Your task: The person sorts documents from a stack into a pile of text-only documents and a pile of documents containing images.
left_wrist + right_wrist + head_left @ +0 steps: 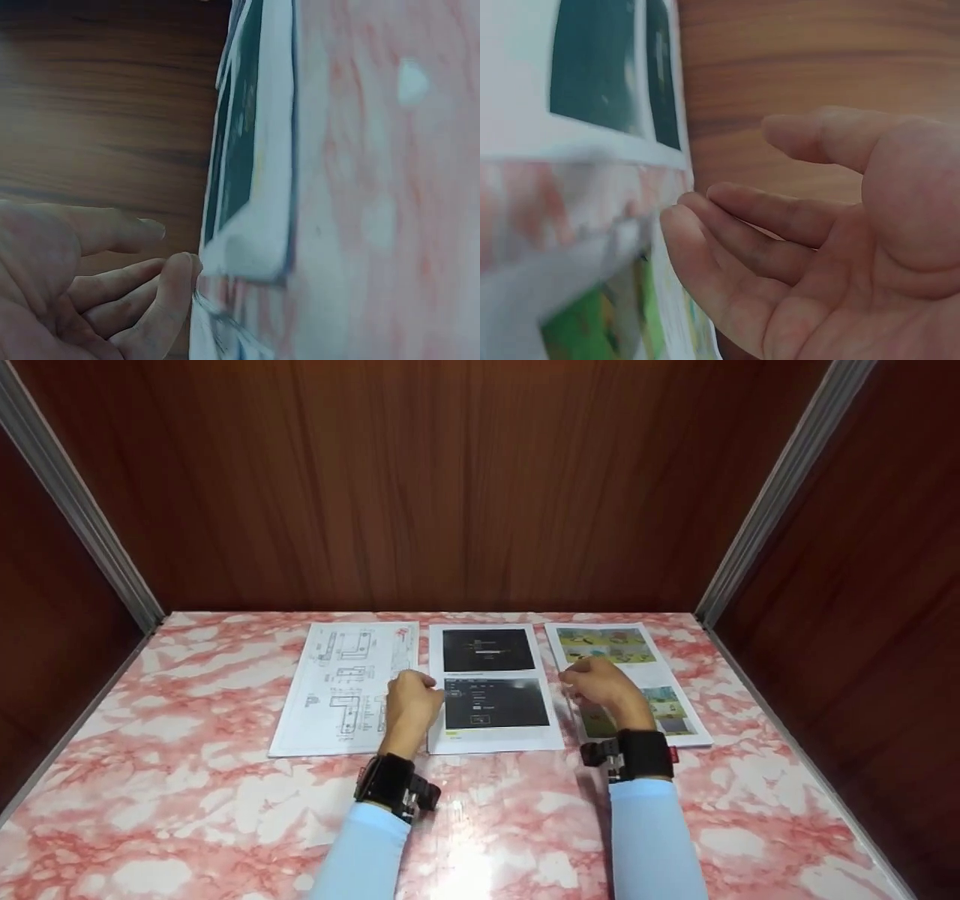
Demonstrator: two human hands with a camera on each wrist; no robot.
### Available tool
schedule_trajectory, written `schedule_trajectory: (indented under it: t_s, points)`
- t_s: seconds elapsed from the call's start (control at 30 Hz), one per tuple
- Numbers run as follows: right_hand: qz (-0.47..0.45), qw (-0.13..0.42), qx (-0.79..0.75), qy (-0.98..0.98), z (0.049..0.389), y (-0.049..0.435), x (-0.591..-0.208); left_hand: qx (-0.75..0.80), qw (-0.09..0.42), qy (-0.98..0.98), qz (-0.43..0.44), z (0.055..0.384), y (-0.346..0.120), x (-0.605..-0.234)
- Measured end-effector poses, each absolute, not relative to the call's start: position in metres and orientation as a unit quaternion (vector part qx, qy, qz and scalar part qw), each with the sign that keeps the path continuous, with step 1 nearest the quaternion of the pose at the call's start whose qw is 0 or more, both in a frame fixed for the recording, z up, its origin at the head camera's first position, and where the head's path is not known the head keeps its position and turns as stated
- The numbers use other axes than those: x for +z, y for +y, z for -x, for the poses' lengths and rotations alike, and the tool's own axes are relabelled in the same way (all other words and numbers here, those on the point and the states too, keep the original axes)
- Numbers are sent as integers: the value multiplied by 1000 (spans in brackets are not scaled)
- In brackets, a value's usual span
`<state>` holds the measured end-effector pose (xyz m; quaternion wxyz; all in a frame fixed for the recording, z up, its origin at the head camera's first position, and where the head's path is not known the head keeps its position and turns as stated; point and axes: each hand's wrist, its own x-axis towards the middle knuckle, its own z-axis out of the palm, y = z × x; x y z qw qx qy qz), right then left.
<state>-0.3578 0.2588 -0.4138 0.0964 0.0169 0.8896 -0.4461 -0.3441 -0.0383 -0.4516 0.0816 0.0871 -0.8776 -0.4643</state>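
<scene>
Three stacks of printed sheets lie in a row. Line drawings cover the left stack (pixel 341 660), dark screenshots the middle stack (pixel 495 701), and colourful pictures the right stack (pixel 667 675). My left hand (pixel 411 706) is over the gap between the left and middle stacks, covering part of the drawings. In the left wrist view its bent fingers (pixel 176 300) come close to the middle stack's corner, thumb apart. Above the right stack's left edge, my right hand (pixel 606 690) has loosely bent fingers (pixel 686 240) and a separate thumb. Neither hand holds anything; whether fingertips touch paper is unclear.
A red-and-white marbled table (pixel 187 810) carries the stacks. Dark wood panels (pixel 420 487) close off the back and both sides, with grey metal strips (pixel 787 487) at the corners. Each wrist wears a black strap with a small camera (pixel 600 753).
</scene>
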Motion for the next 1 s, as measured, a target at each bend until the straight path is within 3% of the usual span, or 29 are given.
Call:
schedule_trajectory:
  t_s: [0.13, 0.3, 0.43, 0.63, 0.77, 1.0]
  points:
    - [-18, 56, -431, 900, 353, 280, -408, -510, 121, -850, -47, 342, -9, -449]
    - [-77, -46, -378, 921, 348, 320, -415, -577, 194, -794, 13, 337, 49, -456]
    - [-164, -113, -350, 915, 344, 358, -431, -609, 153, -778, 34, 328, 97, -465]
    - [-222, -74, -315, 920, 337, 387, -445, -589, 45, -807, 31, 312, 138, -470]
    - [-235, -33, -320, 917, 332, 390, -448, -561, 21, -826, 49, 306, 145, -468]
    - [-240, -38, -330, 912, 330, 390, -451, -563, 1, -824, 69, 308, 144, -470]
